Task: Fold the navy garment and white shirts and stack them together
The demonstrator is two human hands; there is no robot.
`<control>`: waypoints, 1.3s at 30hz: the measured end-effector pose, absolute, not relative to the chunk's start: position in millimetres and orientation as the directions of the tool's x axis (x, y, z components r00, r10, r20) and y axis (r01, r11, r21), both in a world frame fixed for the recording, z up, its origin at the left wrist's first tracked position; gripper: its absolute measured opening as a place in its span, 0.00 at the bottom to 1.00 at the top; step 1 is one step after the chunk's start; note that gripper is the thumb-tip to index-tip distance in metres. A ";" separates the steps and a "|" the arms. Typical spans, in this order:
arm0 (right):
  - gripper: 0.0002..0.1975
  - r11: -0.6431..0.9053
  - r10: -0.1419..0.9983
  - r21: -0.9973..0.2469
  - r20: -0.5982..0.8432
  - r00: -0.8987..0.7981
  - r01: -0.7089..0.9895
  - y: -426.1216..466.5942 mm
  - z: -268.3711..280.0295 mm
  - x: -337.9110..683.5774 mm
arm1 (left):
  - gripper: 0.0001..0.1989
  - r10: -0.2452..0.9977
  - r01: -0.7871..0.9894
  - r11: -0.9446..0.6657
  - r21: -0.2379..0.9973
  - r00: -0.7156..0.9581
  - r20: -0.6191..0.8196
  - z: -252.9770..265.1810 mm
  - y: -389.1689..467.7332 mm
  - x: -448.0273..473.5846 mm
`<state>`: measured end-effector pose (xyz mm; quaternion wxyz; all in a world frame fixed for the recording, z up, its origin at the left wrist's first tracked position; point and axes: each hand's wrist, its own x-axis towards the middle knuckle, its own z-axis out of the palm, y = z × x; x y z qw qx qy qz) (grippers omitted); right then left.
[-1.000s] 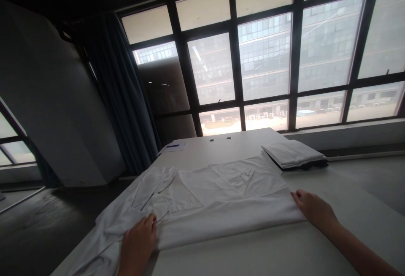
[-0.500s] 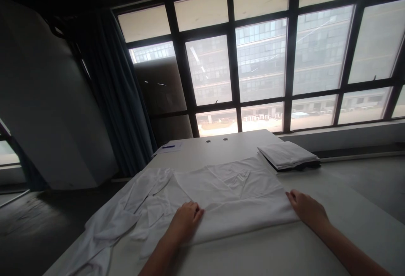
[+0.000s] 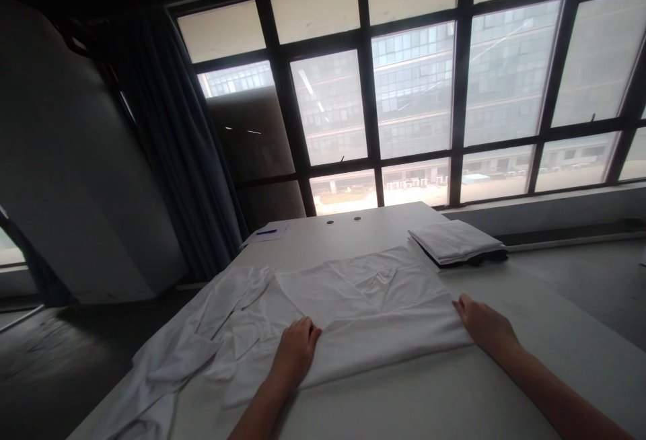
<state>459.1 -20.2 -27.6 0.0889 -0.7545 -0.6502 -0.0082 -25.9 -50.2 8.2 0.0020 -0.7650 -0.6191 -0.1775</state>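
Note:
A white garment, perhaps a shirt [image 3: 353, 295], is spread on the white table [image 3: 393, 399], with a long folded strip along its near side. My left hand [image 3: 297, 346] rests on the near edge of this cloth, fingers curled and closed on it. At the right end, my right hand [image 3: 482, 322] pinches the garment's corner between thumb and fingers. Rumpled white fabric [image 3: 176, 352] spreads to the left and hangs toward the table's left edge; I cannot tell whether it is a sleeve or a separate piece.
Folded white cloth [image 3: 457, 241] with a black layer beneath lies at the right, beyond my right hand. Paper [image 3: 275, 235] with a blue pen [image 3: 266, 231] sits at the far left. Two small round discs [image 3: 357, 218] are near the table's far end, before large windows.
The view has shifted slightly. Both hands keep their hold on the garment, and the cloth lies nearly as before.

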 end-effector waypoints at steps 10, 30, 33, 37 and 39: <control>0.14 -0.108 0.980 -0.102 0.159 0.124 0.989 -18.5 -30.1 462.7 | 0.19 0.741 0.717 -0.669 0.197 0.620 0.259 34.3 -75.9 -4.4; 0.18 0.463 0.863 -0.220 0.331 -0.381 0.859 -41.3 2.6 386.2 | 0.41 0.811 0.796 -0.554 0.243 0.582 -0.057 22.8 -66.1 8.7; 0.24 0.592 0.806 -0.334 0.250 -0.536 0.734 -54.0 -6.8 349.5 | 0.40 0.813 0.796 -0.555 0.240 0.581 -0.046 23.5 -67.2 9.2; 0.30 0.570 0.819 -0.337 0.162 -0.551 0.749 -54.1 -20.0 347.8 | 0.40 0.813 0.798 -0.559 0.226 0.581 -0.038 22.6 -67.4 9.3; 0.32 0.522 0.853 -0.300 0.152 -0.500 0.798 -48.7 -25.8 362.7 | 0.39 0.816 0.802 -0.559 0.211 0.577 -0.032 21.5 -67.3 7.7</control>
